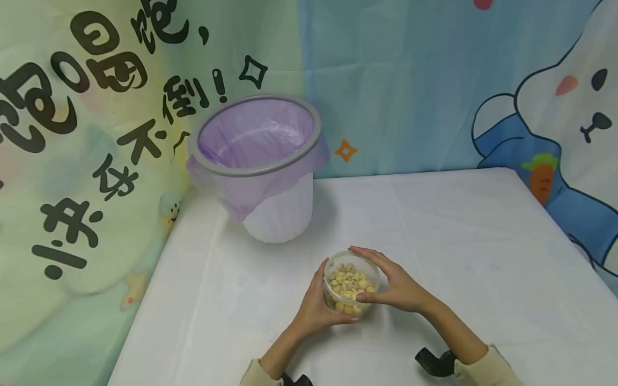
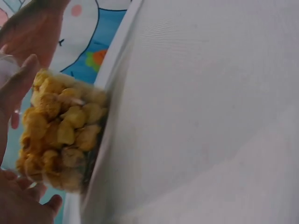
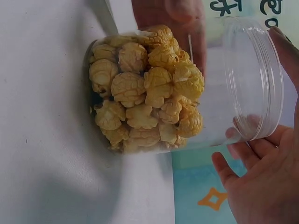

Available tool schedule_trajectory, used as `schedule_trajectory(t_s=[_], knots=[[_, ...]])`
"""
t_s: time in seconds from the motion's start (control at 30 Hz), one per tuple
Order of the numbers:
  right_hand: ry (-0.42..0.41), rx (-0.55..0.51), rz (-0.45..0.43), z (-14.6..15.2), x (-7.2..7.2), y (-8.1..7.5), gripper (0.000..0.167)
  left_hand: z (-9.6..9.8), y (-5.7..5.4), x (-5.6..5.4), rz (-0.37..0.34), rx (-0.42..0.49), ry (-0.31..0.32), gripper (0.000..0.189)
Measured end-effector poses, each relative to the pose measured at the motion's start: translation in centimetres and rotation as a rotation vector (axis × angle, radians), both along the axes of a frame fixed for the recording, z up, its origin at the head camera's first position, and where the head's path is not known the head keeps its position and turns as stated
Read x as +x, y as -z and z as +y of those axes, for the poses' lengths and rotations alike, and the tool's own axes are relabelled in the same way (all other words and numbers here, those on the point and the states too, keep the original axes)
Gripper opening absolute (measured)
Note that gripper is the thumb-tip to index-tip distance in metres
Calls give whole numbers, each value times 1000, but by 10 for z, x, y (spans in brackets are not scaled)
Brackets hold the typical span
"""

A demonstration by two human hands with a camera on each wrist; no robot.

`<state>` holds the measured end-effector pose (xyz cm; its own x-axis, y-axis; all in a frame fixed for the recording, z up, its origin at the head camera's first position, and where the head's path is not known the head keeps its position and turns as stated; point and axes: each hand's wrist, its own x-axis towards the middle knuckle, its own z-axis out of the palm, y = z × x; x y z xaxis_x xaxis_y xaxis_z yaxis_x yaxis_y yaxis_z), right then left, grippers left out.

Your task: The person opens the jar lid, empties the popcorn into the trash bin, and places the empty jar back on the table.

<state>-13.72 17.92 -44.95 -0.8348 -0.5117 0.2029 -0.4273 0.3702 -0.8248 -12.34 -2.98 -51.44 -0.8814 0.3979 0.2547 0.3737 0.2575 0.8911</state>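
Note:
A clear round plastic jar [image 1: 351,271] part-filled with popcorn [image 1: 348,284] stands upright over the white table in the head view. My left hand [image 1: 315,309] grips its left side, thumb toward the front. From the right, my right hand [image 1: 399,289] holds the top rim, thumb at the front and fingers at the back. Up close in the right wrist view, the popcorn [image 3: 145,93] is yellowish and round, and the right hand [image 3: 266,182] spans the clear ridged top [image 3: 261,79]. The left wrist view shows the popcorn [image 2: 63,133] blurred between both hands.
A white bin [image 1: 282,214] with a grey rim and a purple liner bag [image 1: 258,131] stands at the back left of the white table [image 1: 434,236]. Behind hangs a printed cloth [image 1: 386,80] with a cartoon bear and lettering.

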Motion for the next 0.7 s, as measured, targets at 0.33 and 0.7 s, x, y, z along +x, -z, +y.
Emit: schedule_trajectory(t_s=[0.33,0.7], knots=[[-10,-35,7,0,-1,1,81,11,7,0,35,58,-22,114],[43,28,79,-1,0,-10,86,3,-17,-3,112,-49,-50,106]])
